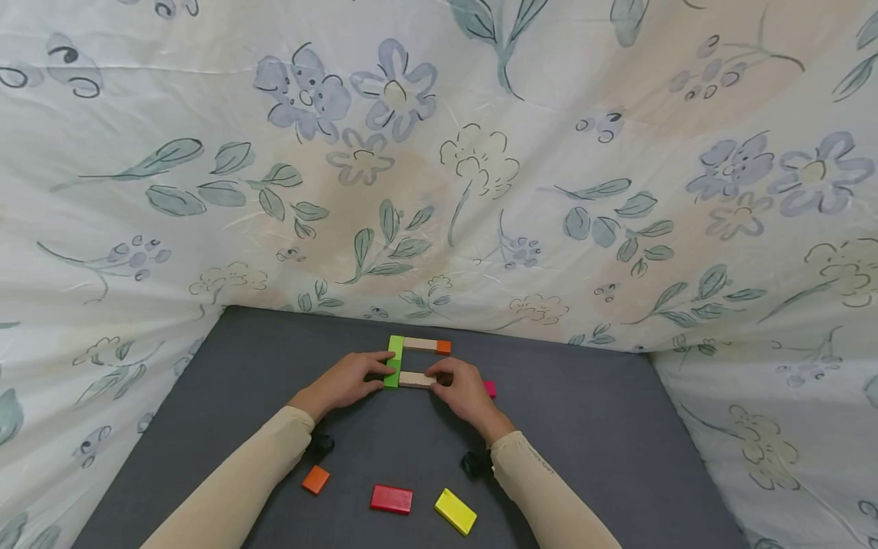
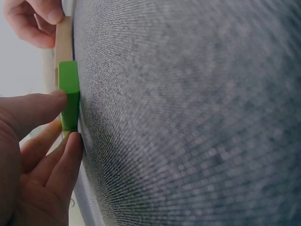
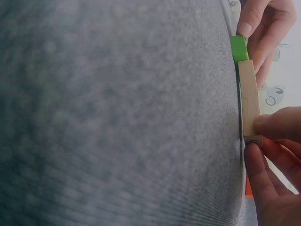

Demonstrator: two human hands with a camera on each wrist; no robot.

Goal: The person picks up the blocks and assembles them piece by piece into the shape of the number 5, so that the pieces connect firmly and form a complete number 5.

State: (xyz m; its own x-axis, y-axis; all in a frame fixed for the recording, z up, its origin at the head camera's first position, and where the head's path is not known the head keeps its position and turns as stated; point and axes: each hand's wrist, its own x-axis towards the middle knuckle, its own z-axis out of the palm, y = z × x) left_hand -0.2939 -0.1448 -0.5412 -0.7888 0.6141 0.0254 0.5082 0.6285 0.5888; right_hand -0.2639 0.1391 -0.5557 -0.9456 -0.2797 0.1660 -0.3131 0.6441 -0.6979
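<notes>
Light green blocks (image 1: 393, 375) lie end to end in a short column on the dark grey cloth. My left hand (image 1: 352, 379) pinches the near green block (image 2: 70, 96), thumb on its near end and fingertips along its outer side. A plain wooden block (image 1: 414, 379) meets that green block at a right angle. At the wooden block's other end, my right hand (image 1: 464, 387) pinches it, thumb on the near side and a finger at the end face. Farther back, a second wooden block (image 1: 420, 345) extends from the green column, with an orange-red block (image 1: 443, 348) at its right end.
A pink block (image 1: 490, 389) shows partly behind my right hand. Closer to me lie an orange block (image 1: 315, 479), a red block (image 1: 392, 499) and a yellow block (image 1: 456, 512). Flowered fabric (image 1: 480, 229) hangs behind and beside the dark table surface (image 1: 583, 427).
</notes>
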